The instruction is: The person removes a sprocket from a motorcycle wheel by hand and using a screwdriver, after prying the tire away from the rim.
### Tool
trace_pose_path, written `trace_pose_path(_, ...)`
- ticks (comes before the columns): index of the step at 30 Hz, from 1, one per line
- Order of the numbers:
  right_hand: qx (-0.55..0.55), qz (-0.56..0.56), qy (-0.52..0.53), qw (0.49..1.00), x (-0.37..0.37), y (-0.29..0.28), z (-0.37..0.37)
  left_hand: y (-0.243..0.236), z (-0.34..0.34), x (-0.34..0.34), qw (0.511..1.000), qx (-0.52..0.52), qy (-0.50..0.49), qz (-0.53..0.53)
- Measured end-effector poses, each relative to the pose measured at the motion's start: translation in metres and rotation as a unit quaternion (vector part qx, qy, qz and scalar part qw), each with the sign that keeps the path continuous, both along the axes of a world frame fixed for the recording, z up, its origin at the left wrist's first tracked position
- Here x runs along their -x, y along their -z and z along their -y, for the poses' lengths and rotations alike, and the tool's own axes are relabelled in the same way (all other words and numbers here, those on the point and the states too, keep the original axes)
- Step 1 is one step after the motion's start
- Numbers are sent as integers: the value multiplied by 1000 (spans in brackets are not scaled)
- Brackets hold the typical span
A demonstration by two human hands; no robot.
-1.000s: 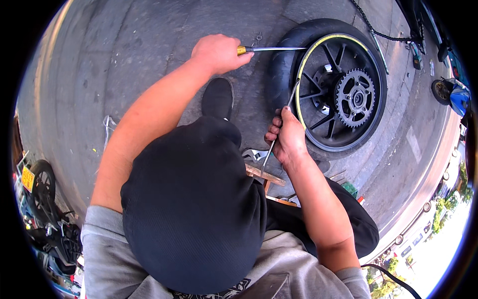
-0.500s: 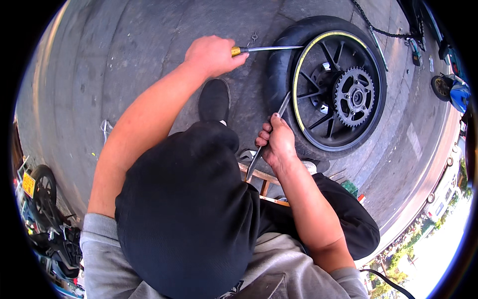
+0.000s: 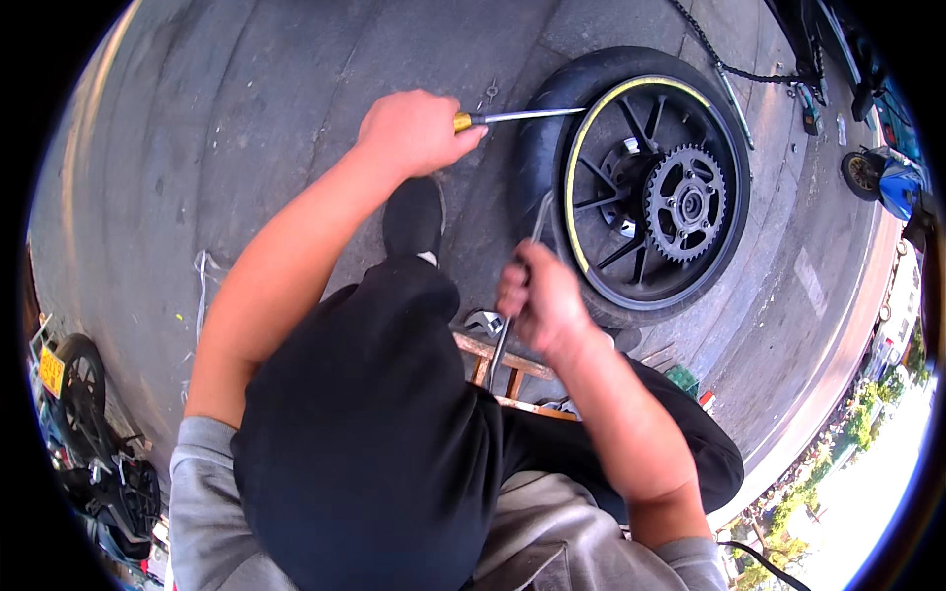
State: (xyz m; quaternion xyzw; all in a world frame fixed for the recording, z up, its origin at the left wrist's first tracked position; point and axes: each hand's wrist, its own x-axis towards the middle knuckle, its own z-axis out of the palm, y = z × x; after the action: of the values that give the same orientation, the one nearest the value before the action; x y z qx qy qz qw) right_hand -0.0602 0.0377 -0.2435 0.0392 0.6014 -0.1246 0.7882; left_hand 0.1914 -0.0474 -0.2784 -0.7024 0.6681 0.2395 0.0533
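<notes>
A motorcycle wheel with a black tyre [image 3: 537, 148] lies flat on the ground ahead of me. Its black spoked rim [image 3: 597, 274] has a yellow stripe, and a sprocket [image 3: 658, 219] sits at the hub. My left hand [image 3: 409, 136] is closed round the yellow and black handle of a screwdriver [image 3: 532, 114], whose shaft crosses the tyre with its tip at the rim's edge. In my right fist [image 3: 544, 300], slightly blurred, is a metal tyre lever [image 3: 500, 347]. Its far end lies over the tyre's sidewall, just outside the rim; whether it touches is unclear.
Between my legs is a low wooden stool [image 3: 519, 366], with an adjustable wrench [image 3: 483, 322] near it. A chain [image 3: 754, 69] and a long metal rod [image 3: 734, 103] lie beyond the wheel. Parked motorcycles stand at far left [image 3: 87, 384] and far right [image 3: 899, 187].
The view has shifted, so the wheel appears lower and further left. My right hand has drawn the lever's tip slightly back from the rim and tilted it more upright. The screwdriver stays at the rim.
</notes>
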Motion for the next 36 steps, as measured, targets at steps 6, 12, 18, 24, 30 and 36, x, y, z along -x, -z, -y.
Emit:
trace_pose_path(6, 307, -198, -476, 800, 53, 49, -72, -68, -10, 17, 996, -55, 41, 50)
trace_pose_path(12, 312, -217, -525, 761, 82, 103, -107, -170, -3, -42, 999, 17, 47, -10)
trace_pose_path(18, 415, -195, -468, 756, 47, 75, -81, -77, -60, -37, 878, -147, -250, -380)
trace_pose_path(24, 295, 62, -51, 952, 36, 21, -28, -9, -79, 72, 831, -249, -6, -498)
trace_pose_path(30, 399, -61, 7, 915, 62, 26, -35, -57, 3, 103, 825, -339, 233, -388)
trace_pose_path(36, 337, -495, 170, 782, 218, 83, -15, 29, 157, 89, 906, -59, -79, -412)
